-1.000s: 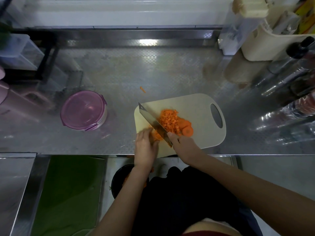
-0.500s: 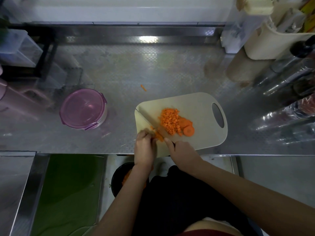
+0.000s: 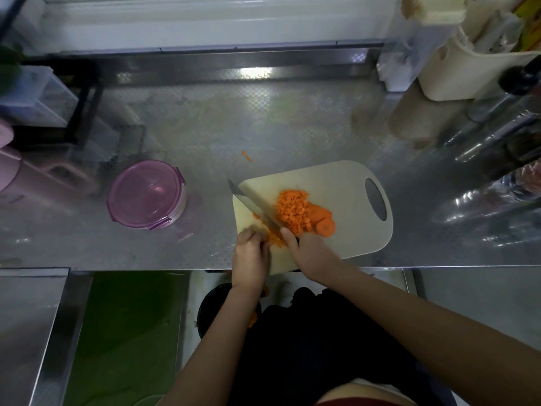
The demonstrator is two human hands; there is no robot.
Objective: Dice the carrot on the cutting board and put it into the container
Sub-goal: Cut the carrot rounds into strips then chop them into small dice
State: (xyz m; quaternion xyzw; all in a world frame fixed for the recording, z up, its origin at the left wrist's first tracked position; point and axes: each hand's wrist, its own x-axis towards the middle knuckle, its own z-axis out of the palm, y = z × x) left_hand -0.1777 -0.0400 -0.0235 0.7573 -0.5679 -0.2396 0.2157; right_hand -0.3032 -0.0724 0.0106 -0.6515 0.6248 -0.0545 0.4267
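A cream cutting board (image 3: 339, 183) lies at the steel counter's front edge. On it sits a heap of diced carrot (image 3: 292, 210), with two or three round carrot slices (image 3: 323, 225) on its right. My right hand (image 3: 310, 250) grips the handle of a knife (image 3: 257, 206), whose blade slants up-left across the board. My left hand (image 3: 250, 256) has its fingers curled over carrot pieces (image 3: 275, 238) just left of the blade. A round container with a purple lid (image 3: 146, 194) stands shut to the left of the board.
One carrot scrap (image 3: 246, 155) lies on the counter (image 3: 263, 127) behind the board. Bottles (image 3: 497, 148) and a cream holder (image 3: 468, 68) crowd the right side. A pink jug (image 3: 35, 177) and clear boxes stand at the left. A dark bin (image 3: 210, 312) sits below the counter edge.
The knife blade went down flat onto the board half a second ago and is now raised again over the carrot pieces. My left hand stays in place.
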